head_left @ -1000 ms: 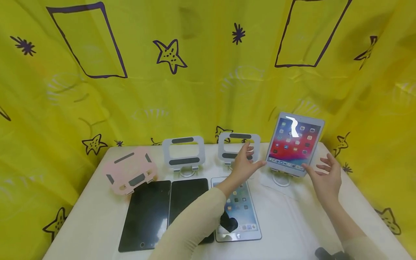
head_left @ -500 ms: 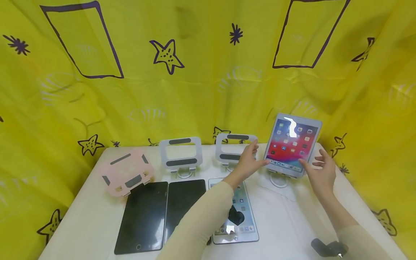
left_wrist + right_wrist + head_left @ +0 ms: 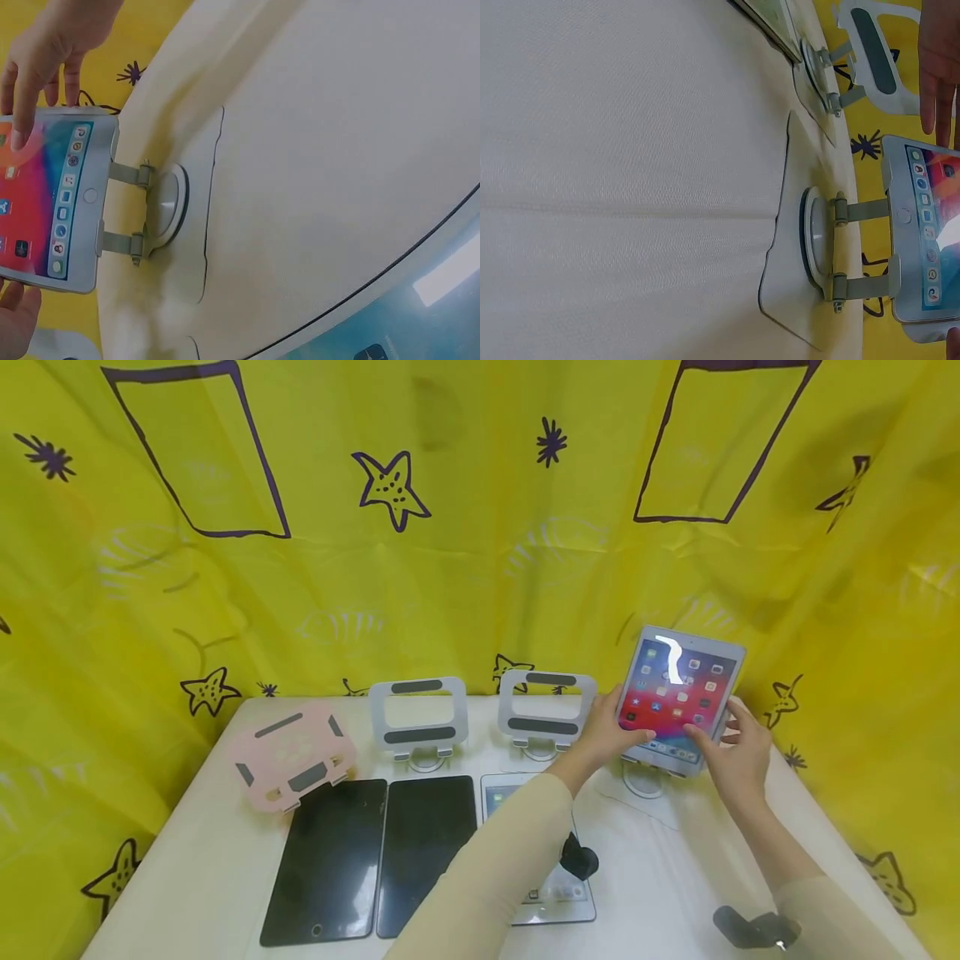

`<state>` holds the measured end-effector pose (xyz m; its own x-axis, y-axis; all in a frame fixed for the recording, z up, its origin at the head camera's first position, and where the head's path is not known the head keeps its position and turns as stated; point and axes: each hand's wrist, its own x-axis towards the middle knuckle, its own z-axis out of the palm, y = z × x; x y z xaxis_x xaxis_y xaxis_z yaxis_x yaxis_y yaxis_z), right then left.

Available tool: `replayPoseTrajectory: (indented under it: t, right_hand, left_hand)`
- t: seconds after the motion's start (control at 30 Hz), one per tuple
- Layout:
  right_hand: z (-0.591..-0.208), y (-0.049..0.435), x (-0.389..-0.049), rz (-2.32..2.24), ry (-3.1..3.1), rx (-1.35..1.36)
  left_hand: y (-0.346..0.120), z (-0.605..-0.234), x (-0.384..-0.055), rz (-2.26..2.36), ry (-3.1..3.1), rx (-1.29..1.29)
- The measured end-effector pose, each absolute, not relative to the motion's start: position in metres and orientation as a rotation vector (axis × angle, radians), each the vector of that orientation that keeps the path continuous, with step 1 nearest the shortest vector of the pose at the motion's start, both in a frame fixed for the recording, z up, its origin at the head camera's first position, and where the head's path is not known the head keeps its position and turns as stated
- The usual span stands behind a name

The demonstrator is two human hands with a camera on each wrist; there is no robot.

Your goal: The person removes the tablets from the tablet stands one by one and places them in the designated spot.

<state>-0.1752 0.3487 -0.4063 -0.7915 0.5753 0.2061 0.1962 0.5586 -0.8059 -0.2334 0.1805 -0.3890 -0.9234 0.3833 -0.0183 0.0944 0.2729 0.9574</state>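
A white tablet [image 3: 678, 693] with a lit home screen leans upright on a stand at the right end of the table. Two hinged arms and a round base [image 3: 166, 202] of that stand show below it in the left wrist view. My left hand [image 3: 600, 731] grips the tablet's left edge, thumb over the lower front and fingers at the side. On the opposite edge my right hand [image 3: 738, 760] pinches it, thumb on the screen and fingers behind. The right wrist view shows the tablet's home-button end [image 3: 904, 247] against the stand's lower hooks.
Two light grey stands [image 3: 420, 735] with open frames and a pink stand [image 3: 296, 756] line the back left. Before them lie two black tablets [image 3: 326, 860] and another white tablet [image 3: 558, 910], partly under my left sleeve. A yellow curtain [image 3: 465, 585] hangs behind the table.
My left hand has moved right from in front of the grey stand to the tablet's left edge and taken hold. My right hand has shifted slightly left along the tablet's right edge.
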Motion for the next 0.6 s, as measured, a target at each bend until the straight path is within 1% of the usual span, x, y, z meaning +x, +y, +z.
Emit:
replayPoseTrajectory:
  t: [0.23,0.47,0.6]
  right_hand:
    - [-0.4057,0.3420,-0.1766,1.232,-2.314,-0.602]
    - [-0.4088,0.3474,-0.1757,1.384,-2.256,-0.561]
    - [-0.4132,0.3508,-0.1734,1.416,-2.226,-0.517]
  left_hand:
    - [0.1789,-0.3879,-0.2380,1.682,2.306,0.457]
    - [0.1796,-0.3903,-0.2370,1.699,2.244,0.365]
    - [0.1773,-0.3948,-0.2381,1.749,2.246,0.418]
